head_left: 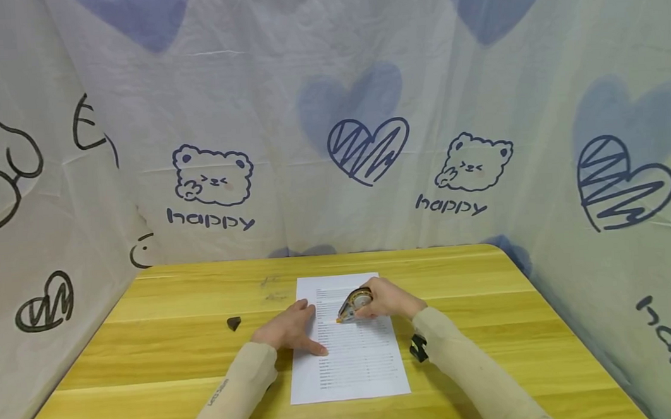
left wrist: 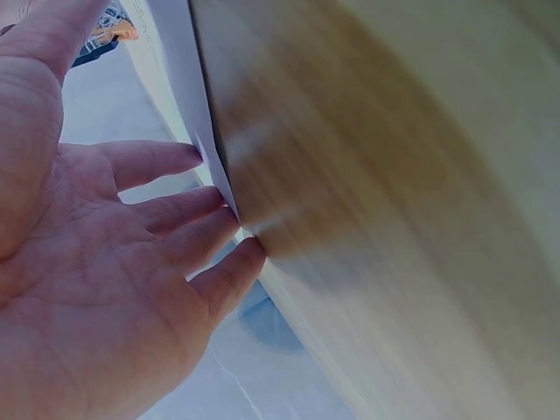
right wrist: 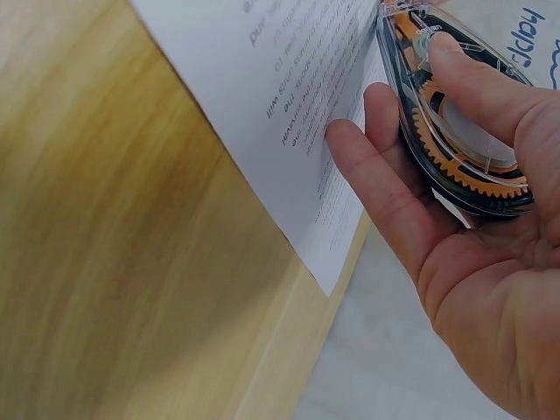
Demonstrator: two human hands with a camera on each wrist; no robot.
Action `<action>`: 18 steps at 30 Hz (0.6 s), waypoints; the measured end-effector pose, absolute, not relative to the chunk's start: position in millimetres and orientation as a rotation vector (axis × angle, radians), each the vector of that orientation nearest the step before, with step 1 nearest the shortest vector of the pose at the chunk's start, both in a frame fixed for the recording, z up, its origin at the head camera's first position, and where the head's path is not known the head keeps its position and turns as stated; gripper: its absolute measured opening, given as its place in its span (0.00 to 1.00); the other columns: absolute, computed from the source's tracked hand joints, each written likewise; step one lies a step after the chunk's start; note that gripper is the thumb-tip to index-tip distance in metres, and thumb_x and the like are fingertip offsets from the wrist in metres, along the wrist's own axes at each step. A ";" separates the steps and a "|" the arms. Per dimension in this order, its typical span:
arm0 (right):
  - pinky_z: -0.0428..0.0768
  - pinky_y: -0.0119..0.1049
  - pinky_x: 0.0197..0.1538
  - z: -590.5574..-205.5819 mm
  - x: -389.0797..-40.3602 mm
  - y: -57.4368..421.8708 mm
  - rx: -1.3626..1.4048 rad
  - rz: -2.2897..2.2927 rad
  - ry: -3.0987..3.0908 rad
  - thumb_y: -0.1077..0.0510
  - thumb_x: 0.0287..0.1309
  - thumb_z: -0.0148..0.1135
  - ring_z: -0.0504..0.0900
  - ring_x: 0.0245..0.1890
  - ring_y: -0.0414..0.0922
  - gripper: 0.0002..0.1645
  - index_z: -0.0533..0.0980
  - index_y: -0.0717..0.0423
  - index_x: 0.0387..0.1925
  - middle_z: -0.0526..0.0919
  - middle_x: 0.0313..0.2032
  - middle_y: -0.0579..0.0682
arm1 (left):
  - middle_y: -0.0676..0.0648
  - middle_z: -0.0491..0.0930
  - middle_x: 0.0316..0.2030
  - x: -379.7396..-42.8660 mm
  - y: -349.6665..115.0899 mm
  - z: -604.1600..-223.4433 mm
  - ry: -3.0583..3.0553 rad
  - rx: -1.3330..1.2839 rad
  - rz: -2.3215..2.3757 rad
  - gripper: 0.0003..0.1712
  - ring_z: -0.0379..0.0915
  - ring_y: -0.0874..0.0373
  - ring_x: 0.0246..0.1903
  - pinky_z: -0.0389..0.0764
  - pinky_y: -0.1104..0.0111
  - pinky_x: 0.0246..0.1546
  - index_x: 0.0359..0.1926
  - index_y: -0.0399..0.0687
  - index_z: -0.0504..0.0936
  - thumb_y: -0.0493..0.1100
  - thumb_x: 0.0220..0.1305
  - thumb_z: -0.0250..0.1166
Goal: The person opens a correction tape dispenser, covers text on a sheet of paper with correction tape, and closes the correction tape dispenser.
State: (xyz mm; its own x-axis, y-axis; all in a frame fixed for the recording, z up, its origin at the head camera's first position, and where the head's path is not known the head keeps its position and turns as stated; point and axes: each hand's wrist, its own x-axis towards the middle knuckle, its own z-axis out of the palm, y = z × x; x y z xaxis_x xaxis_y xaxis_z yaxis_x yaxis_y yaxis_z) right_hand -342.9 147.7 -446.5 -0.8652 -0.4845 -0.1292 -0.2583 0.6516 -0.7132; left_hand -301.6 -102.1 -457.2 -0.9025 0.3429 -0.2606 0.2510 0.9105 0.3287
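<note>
So, nearest first: a printed sheet (head_left: 307, 382) is laid out on the desk (head_left: 150, 371). Just beside its right edge a small black piece (head_left: 418, 348) can be spotted, right by the right sleeve (head_left: 453, 349), so it could get knocked if that forearm is swung out. Further in, the left side of the page is pressed by the left-hand grip (head_left: 292, 329), fingers spread apart, nothing clamped. Only that side is pinned, so the page could get twisted if the tool is dragged hard. Over the print, a correction tape (head_left: 354, 302) is clamped in the right-hand grip (head_left: 388, 298), orange tip down at the text; if it's tilted, the strip could be laid crooked or torn. Behind, a doodled cloth (head_left: 290, 205) is hung.
</note>
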 end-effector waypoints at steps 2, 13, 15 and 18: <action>0.85 0.38 0.32 -446.4 -343.0 146.3 -0.588 -1.032 2.569 0.60 0.52 0.74 0.82 0.27 0.41 0.13 0.82 0.59 0.39 0.85 0.29 0.48 | 0.39 0.52 0.75 -301.2 -102.9 -457.6 2.758 0.437 0.424 0.62 0.50 0.43 0.74 0.59 0.48 0.72 0.73 0.43 0.62 0.67 0.41 0.77; 0.86 0.43 0.34 -445.5 -339.7 145.4 -0.576 -1.062 2.557 0.62 0.51 0.74 0.81 0.25 0.41 0.10 0.83 0.59 0.37 0.85 0.28 0.48 | 0.39 0.53 0.75 -299.4 -104.5 -461.5 2.765 0.437 0.456 0.62 0.50 0.42 0.74 0.59 0.48 0.72 0.72 0.43 0.62 0.66 0.41 0.78; 0.86 0.43 0.34 -444.9 -339.4 146.1 -0.576 -1.063 2.563 0.62 0.51 0.74 0.81 0.25 0.41 0.11 0.83 0.59 0.37 0.85 0.28 0.48 | 0.40 0.53 0.75 -299.8 -103.6 -460.9 2.764 0.433 0.458 0.62 0.50 0.43 0.74 0.59 0.48 0.72 0.73 0.43 0.62 0.66 0.41 0.78; 0.85 0.42 0.33 -444.3 -339.6 147.8 -0.578 -1.056 2.573 0.61 0.51 0.74 0.81 0.26 0.41 0.11 0.83 0.58 0.37 0.85 0.28 0.48 | 0.40 0.53 0.75 -301.0 -102.4 -459.6 2.766 0.431 0.455 0.62 0.49 0.43 0.74 0.59 0.48 0.72 0.73 0.43 0.62 0.66 0.41 0.78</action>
State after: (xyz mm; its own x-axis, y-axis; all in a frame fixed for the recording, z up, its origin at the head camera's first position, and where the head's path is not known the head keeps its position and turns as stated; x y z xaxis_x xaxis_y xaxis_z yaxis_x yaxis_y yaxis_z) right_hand -339.6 147.8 -444.3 -0.8741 -0.4706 -0.1203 -0.2505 0.6490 -0.7184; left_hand -301.0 -102.4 -459.6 -0.9086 0.3375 -0.2459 0.2410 0.9048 0.3512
